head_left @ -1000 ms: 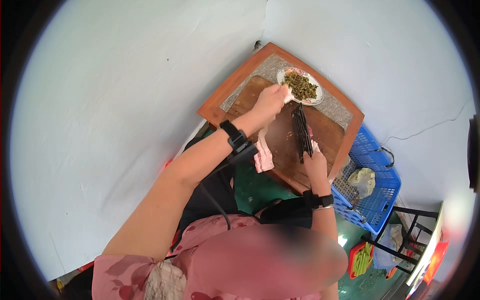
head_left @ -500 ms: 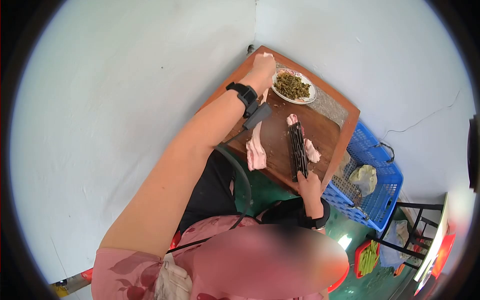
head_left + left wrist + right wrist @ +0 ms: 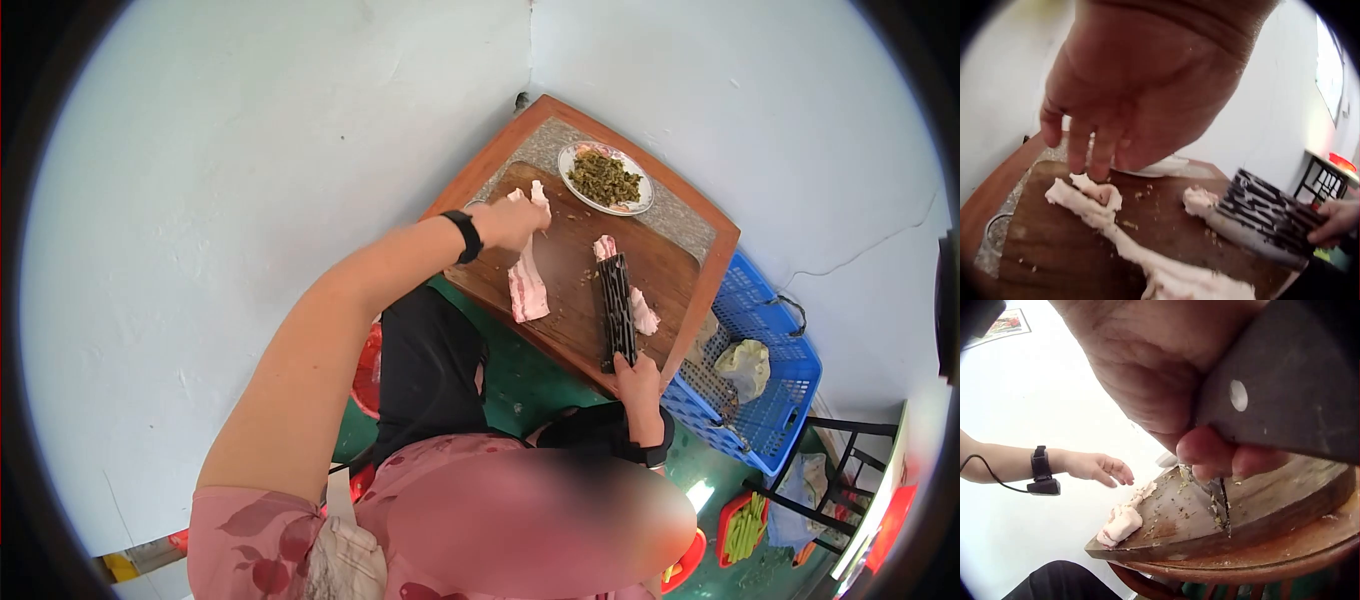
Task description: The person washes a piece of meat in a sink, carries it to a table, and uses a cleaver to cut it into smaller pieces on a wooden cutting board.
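Note:
My left hand (image 3: 515, 222) hovers over the far end of a long strip of fatty pork (image 3: 528, 290). In the left wrist view its fingers hang loosely above the strip's folded end, holding nothing. The strip runs along the left of a wooden chopping board (image 3: 570, 255). My right hand (image 3: 640, 382) grips the handle of a cleaver (image 3: 617, 310), whose dark, pale-streaked blade slants over the board's right side. A pork piece (image 3: 604, 246) shows past the blade's far end, and another (image 3: 645, 314) lies to its right. The right wrist view shows green crumbs around the blade.
A plate (image 3: 632, 209) of chopped dark greens stands behind the board on the wood-edged table (image 3: 722, 242), close to the wall corner. Right of the table is a blue plastic basket (image 3: 792, 385) with a plastic bag (image 3: 745, 370) inside. A black-legged stool (image 3: 835, 480) stands beyond.
My left hand carried the strip's end from near the plate to the board's far left, then let go and drew back slightly. The right hand brought the cleaver lower and nearer me.

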A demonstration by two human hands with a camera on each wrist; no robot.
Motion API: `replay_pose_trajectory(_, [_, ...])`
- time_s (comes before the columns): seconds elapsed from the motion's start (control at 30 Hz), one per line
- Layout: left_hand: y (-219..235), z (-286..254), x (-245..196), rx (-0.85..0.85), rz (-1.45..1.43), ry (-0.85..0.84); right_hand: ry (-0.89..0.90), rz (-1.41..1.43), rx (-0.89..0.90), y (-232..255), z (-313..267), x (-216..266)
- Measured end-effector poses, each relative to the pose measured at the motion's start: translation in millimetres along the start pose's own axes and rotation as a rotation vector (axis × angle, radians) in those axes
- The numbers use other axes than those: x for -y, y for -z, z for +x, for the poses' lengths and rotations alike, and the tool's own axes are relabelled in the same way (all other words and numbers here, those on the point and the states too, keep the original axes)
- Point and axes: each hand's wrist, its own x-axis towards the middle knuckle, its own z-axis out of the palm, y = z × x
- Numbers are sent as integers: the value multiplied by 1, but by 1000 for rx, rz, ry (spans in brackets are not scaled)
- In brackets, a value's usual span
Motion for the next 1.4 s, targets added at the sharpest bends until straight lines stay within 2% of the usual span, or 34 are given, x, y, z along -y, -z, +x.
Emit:
replay_pose_trajectory(0.07, [-21,-4,9,-75,163,-298,10,-31,-24,-3,3,-3])
replay_pose_trajectory(0.2, [-38,-5,16,-302,253,-348,-2,-40,-20,2,-1,6])
replay_pose_trajectory(0.3, [-45,-6,21,-287,251,-480,1,-39,-7,4,-3,5])
replay_pose_trajectory(0.4, [-49,7,22,-71,70,-471,18,-40,-7,2,3,0])
replay_pose_trajectory(0.43, [-52,3,17,-115,-4,-352,22,-31,-9,2,3,0])
replay_pose_trajectory(0.57, [-48,4,-1,-168,-151,-122,130,35,-96,-10,10,-20])
replay_pose_trajectory(0.63, [-44,9,-11,-188,-303,-14,30,52,-21,3,2,-1])
replay_pose_trajectory(0.67, [-41,12,-12,-207,-321,-88,-21,60,17,7,-2,6])
replay_pose_trajectory(0.73, [-32,17,-14,-245,-354,-238,41,111,-12,0,2,-5])
replay_pose_trajectory(0.83, [-7,6,-36,-153,-869,-91,55,140,-19,3,-1,1])
replay_pose_trajectory(0.93, [-25,3,-47,-60,-1572,43,14,125,4,5,-3,3])
replay_pose_trajectory(1.0, [-36,3,-54,-37,-1866,146,15,109,-4,5,-4,5])
replay_pose_trajectory(1.03, [-49,0,-60,-98,-1930,165,31,101,-21,4,-7,8])
replay_pose_trajectory(1.07, [-67,-4,-65,-138,-1886,242,46,90,-34,4,-10,10])
replay_pose_trajectory(1.13, [-96,-17,-77,-218,-1798,398,187,-61,-169,2,-13,11])
replay_pose_trajectory(1.17, [-106,-24,-81,-204,-1743,439,255,-136,-233,-1,-16,12])
replay_pose_trajectory(1.23, [-113,-38,-87,-175,-1630,517,269,-176,-251,2,-26,24])
replay_pose_trajectory(1.33, [-137,-39,-82,-255,-1239,449,323,-201,-294,2,-34,35])
replay_pose_trajectory(1.37, [-148,-34,-85,-447,-722,438,344,-203,-311,2,-37,36])
replay_pose_trajectory(1.4, [-142,-40,-89,-415,-671,401,386,-190,-317,2,-39,38])
